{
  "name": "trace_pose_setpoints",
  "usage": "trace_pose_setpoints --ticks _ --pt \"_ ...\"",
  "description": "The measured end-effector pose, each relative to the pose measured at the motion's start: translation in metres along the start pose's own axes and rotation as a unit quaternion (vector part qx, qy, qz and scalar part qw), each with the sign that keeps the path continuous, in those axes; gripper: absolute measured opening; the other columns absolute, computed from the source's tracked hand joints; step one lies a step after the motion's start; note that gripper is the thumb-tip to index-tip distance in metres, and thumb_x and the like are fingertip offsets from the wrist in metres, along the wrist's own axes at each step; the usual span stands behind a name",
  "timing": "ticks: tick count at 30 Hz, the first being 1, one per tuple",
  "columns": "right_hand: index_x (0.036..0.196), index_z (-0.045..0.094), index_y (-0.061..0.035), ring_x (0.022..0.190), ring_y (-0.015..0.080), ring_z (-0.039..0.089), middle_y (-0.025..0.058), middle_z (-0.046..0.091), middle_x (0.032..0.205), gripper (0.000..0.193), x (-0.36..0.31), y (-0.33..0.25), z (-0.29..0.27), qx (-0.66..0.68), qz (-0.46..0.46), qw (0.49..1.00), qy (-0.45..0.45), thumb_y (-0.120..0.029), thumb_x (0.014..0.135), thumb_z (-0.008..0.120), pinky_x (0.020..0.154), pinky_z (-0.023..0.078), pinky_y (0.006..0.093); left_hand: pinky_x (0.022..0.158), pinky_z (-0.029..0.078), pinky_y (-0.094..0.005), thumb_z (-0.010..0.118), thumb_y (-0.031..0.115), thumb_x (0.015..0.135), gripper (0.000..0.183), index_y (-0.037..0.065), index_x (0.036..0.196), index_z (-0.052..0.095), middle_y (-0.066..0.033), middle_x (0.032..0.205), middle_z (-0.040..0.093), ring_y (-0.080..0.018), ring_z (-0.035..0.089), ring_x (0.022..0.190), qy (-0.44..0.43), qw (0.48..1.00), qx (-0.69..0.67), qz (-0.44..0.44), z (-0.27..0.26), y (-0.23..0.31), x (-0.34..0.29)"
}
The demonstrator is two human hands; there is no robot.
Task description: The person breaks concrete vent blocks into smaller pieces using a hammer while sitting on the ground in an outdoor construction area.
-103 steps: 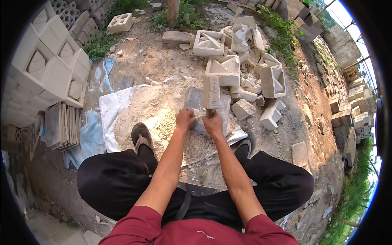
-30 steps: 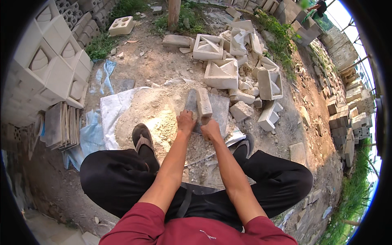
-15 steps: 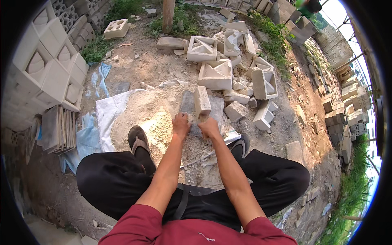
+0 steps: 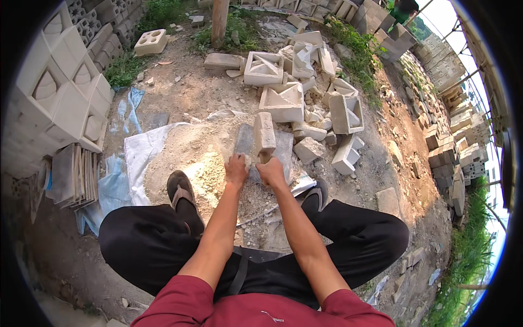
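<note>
Head view: the block-headed mallet [image 4: 265, 132] lies straight ahead of the right grip [image 4: 272, 172], its long pale head reaching away from the knuckles toward the far edge of the grey slab [image 4: 244, 139], over the middle of that slab. I cannot tell whether the head touches the surface. The right grip is closed around the short handle [image 4: 265, 157], just below the head. A small pale lump [image 4: 248, 161] sits right beside the fingertips of the left grip [image 4: 237, 170], toward the slab's left edge; the left fingers are bent and bunched, but whether they have hold of the lump I cannot tell.

Both hands are near each other, backs upward, the left slightly apart from the mallet. The left forearm [image 4: 219, 220] and right forearm [image 4: 297, 220] slant inward and away from the body, elbows near the thighs. The slab lies toward the right side of a white sheet [image 4: 143, 158], with crushed pale rubble [image 4: 182, 152] spread toward the sheet's left edge. Broken blocks [image 4: 281, 101] are heaped beyond the slab's far right corner.
</note>
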State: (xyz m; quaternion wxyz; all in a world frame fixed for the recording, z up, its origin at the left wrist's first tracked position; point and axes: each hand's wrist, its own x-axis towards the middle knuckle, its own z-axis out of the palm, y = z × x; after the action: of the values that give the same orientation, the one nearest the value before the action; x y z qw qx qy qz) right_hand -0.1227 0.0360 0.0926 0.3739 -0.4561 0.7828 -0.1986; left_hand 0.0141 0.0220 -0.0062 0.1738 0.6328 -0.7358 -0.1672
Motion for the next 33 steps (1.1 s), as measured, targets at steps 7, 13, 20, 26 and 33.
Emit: trace_pose_setpoints --ticks 7,13,20,26,33 --pt "0.092 0.066 0.0072 0.092 0.0401 0.067 0.0290 0.067 0.091 0.040 0.016 0.065 0.014 -0.057 0.012 0.996 0.064 -0.027 0.070 0.068 0.080 0.054 0.0423 0.093 0.041 -0.0447 0.075 0.025 0.073 0.053 0.007 0.120 0.059 -0.0125 0.116 0.056 -0.0296 0.052 0.112 0.009 0.999 -0.042 -0.013 -0.011 0.017 -0.002" --pt "0.099 0.064 0.0078 0.100 0.0441 0.062 0.0337 0.064 0.099 0.045 -0.014 0.002 0.016 0.034 -0.017 0.998 0.054 -0.025 0.070 0.071 0.085 0.051 0.0461 0.095 0.040 -0.0443 0.075 0.025 0.074 0.055 0.006 0.123 0.058 -0.0128 0.118 0.055 -0.0297 0.050 0.115 0.005 0.998 -0.034 -0.049 -0.008 -0.005 -0.011" --pt "0.095 0.065 0.0076 0.097 0.0440 0.063 0.0337 0.064 0.097 0.040 0.000 0.017 0.010 -0.057 -0.024 0.998 -0.004 -0.023 0.070 0.069 0.082 0.051 0.0463 0.092 0.042 -0.0446 0.076 0.026 0.073 0.048 0.008 0.115 0.059 -0.0110 0.113 0.054 -0.0276 0.051 0.113 -0.025 0.998 -0.015 -0.051 -0.010 0.003 0.000" --pt "0.105 0.060 0.0073 0.100 0.0421 0.064 0.0312 0.065 0.100 0.045 0.000 0.001 0.020 0.051 -0.038 0.996 0.066 -0.019 0.069 0.069 0.084 0.052 0.0434 0.090 0.043 -0.0448 0.075 0.021 0.071 0.042 0.006 0.108 0.061 -0.0127 0.109 0.055 -0.0306 0.052 0.111 -0.033 0.998 -0.021 -0.039 -0.012 0.005 0.001" --pt "0.088 0.065 0.0054 0.080 0.0381 0.069 0.0236 0.068 0.080 0.034 0.021 0.015 0.015 -0.048 -0.016 0.999 -0.008 -0.023 0.072 0.069 0.070 0.055 0.0398 0.088 0.044 -0.0454 0.075 0.021 0.071 0.040 0.008 0.106 0.061 -0.0112 0.109 0.056 -0.0294 0.053 0.109 0.005 0.999 -0.028 -0.020 -0.014 0.009 0.002"
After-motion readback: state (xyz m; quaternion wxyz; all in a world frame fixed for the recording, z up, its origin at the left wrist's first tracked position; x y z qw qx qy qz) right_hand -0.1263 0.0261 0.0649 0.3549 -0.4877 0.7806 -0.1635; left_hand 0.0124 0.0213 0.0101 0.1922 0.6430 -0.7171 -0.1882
